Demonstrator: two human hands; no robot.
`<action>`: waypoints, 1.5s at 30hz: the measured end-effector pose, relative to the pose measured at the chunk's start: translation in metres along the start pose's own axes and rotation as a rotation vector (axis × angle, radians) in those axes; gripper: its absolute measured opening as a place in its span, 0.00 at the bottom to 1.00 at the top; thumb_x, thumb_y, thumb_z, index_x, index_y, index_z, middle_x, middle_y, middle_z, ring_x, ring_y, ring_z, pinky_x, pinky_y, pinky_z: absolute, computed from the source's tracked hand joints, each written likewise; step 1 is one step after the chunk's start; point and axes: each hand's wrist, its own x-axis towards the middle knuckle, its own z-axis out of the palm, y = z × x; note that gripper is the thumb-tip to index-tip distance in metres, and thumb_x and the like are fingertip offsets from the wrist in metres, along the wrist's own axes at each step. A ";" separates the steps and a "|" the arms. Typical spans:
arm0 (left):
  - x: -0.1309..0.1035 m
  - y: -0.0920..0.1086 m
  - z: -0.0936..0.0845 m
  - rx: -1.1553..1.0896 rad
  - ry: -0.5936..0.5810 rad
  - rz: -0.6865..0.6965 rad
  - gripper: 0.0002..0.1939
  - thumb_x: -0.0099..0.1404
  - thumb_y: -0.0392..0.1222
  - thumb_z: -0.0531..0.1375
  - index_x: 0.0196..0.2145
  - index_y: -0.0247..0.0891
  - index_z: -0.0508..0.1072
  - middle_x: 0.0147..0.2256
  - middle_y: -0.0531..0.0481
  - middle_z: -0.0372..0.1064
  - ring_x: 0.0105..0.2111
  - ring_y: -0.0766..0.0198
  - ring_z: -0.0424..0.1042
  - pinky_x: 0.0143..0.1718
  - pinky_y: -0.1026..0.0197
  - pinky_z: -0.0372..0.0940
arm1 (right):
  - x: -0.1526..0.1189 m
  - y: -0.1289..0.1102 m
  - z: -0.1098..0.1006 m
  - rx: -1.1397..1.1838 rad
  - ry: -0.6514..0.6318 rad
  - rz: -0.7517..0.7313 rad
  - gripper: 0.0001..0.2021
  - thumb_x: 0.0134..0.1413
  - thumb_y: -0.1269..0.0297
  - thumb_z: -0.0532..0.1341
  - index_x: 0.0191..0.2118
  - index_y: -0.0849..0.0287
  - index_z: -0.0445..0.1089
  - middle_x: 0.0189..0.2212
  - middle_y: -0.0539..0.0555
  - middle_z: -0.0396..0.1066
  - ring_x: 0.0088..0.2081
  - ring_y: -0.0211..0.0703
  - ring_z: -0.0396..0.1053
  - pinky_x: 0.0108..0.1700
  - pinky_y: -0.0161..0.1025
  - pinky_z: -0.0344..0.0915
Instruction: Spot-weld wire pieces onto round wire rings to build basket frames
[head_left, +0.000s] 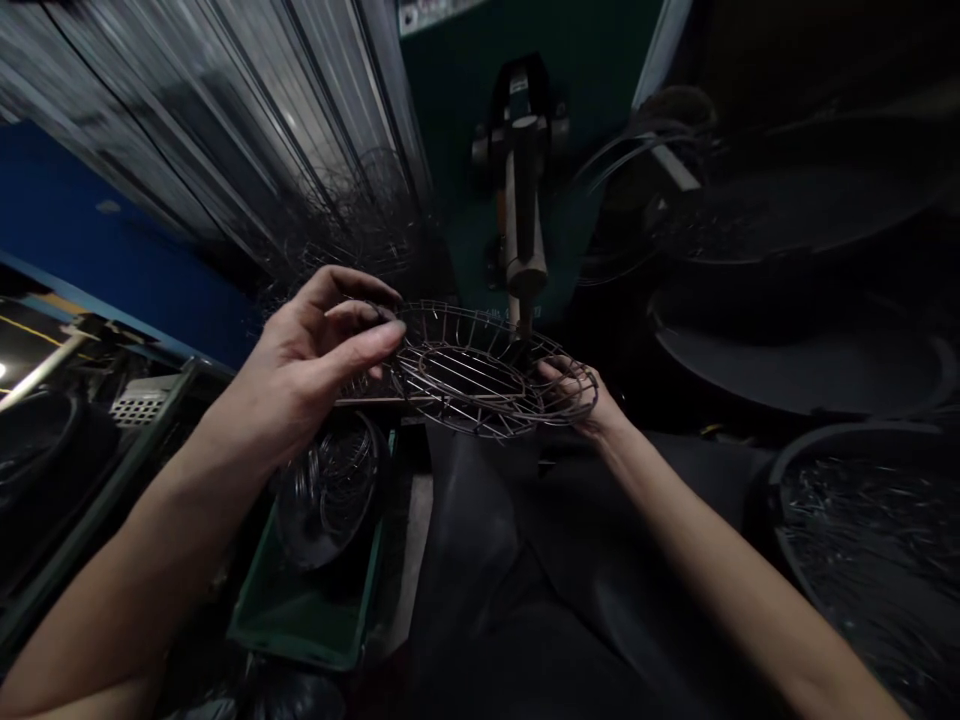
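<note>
A round wire basket (472, 370) with straight parallel wires across its middle is held level between my hands, in front of a green machine (442, 120). My left hand (330, 350) pinches its left rim between thumb and fingers. At the right end, my right hand (577, 390) has its fingers around the wires, partly hidden behind them. The machine's round metal arm (525, 220) points down just behind the basket, and its lower tip is close to the basket's far right side.
Below left, a green crate (300, 620) holds a black bowl (319, 530) with wire rings. A black tub (780, 500) of small wire pieces stands at the right, with more dark tubs (810, 385) behind. Tangled wire (360, 220) lies by the corrugated metal wall. A blue panel (112, 240) is at left.
</note>
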 end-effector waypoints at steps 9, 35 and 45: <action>0.040 0.006 0.011 -0.043 0.022 0.038 0.08 0.58 0.33 0.64 0.34 0.35 0.68 0.26 0.52 0.65 0.28 0.70 0.65 0.28 0.66 0.62 | 0.029 -0.006 0.013 0.058 0.058 -0.078 0.26 0.28 0.45 0.74 0.29 0.55 0.64 0.27 0.48 0.68 0.30 0.40 0.70 0.35 0.39 0.71; -0.011 -0.038 0.005 -0.059 0.213 -0.046 0.15 0.57 0.45 0.68 0.39 0.43 0.70 0.25 0.54 0.72 0.16 0.72 0.61 0.17 0.68 0.60 | 0.019 -0.010 -0.010 -0.430 0.193 -0.451 0.16 0.47 0.50 0.66 0.35 0.59 0.74 0.33 0.52 0.73 0.37 0.41 0.68 0.40 0.36 0.64; 0.002 -0.032 0.006 -0.034 0.139 -0.017 0.15 0.56 0.43 0.69 0.39 0.41 0.70 0.30 0.51 0.75 0.29 0.62 0.75 0.25 0.64 0.69 | 0.023 -0.008 0.002 -0.350 0.265 -0.449 0.16 0.46 0.51 0.66 0.33 0.60 0.72 0.32 0.53 0.71 0.37 0.42 0.68 0.42 0.38 0.64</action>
